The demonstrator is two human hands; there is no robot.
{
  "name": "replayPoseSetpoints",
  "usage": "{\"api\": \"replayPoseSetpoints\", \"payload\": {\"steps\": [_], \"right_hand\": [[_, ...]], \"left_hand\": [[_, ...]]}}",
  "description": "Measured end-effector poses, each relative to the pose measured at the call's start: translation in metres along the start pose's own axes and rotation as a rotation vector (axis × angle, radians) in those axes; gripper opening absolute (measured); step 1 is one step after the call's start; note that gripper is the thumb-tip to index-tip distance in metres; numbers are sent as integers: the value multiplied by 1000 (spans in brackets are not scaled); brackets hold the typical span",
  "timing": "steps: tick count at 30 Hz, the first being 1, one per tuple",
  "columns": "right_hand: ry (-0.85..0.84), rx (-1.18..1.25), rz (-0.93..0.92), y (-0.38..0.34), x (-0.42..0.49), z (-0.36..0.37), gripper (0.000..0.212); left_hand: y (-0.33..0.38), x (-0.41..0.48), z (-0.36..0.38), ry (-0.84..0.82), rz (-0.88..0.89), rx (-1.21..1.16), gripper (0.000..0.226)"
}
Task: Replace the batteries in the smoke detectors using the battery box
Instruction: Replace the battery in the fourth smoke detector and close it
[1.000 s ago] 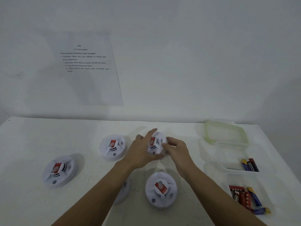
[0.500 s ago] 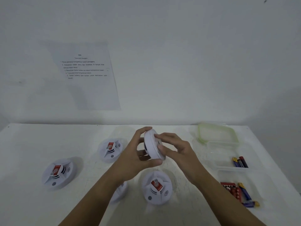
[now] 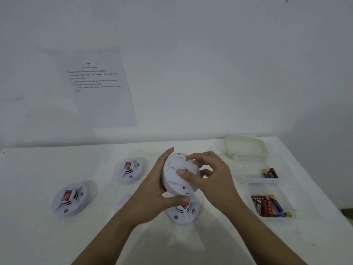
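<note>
Low centre, 1 smoke detector (image 3: pixel 184 217) sits face-up on the tabletop (image 3: pixel 38 236). Just above, the left hand (image 3: pixel 152 196) wraps the rim of a lifted detector (image 3: pixel 174 180), back turned to the camera. That probably lets the right hand (image 3: pixel 212 180), fingers (image 3: pixel 194 156) curled onto it, work the cover. The battery box (image 3: pixel 286 196) is handy at right, with a near-left detector (image 3: pixel 70 199) and a far-left detector (image 3: pixel 130 170) beyond.

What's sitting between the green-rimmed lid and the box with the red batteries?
The head view shows a second clear box there, holding a few batteries.
</note>
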State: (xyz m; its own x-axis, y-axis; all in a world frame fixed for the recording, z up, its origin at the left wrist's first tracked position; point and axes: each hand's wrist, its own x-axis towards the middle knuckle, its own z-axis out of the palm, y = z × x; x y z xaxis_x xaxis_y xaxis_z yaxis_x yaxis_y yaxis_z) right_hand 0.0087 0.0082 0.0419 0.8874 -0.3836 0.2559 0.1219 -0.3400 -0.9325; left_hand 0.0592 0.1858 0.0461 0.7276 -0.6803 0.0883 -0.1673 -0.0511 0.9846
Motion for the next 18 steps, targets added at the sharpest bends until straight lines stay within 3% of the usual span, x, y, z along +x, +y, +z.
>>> {"api": "replayPoseSetpoints", "payload": {"steps": [6,13,18], "right_hand": [[9,-37,-82,-9,-10,-22,31],[-29,-45,-82,-9,-15,-53,28],[-118,-90,-115,-5,-26,-62,43]], "left_hand": [[7,-6,26,110,65,-42,95],[12,-11,61,103,80,2,98],[12,-10,79,154,54,119,105]]}}
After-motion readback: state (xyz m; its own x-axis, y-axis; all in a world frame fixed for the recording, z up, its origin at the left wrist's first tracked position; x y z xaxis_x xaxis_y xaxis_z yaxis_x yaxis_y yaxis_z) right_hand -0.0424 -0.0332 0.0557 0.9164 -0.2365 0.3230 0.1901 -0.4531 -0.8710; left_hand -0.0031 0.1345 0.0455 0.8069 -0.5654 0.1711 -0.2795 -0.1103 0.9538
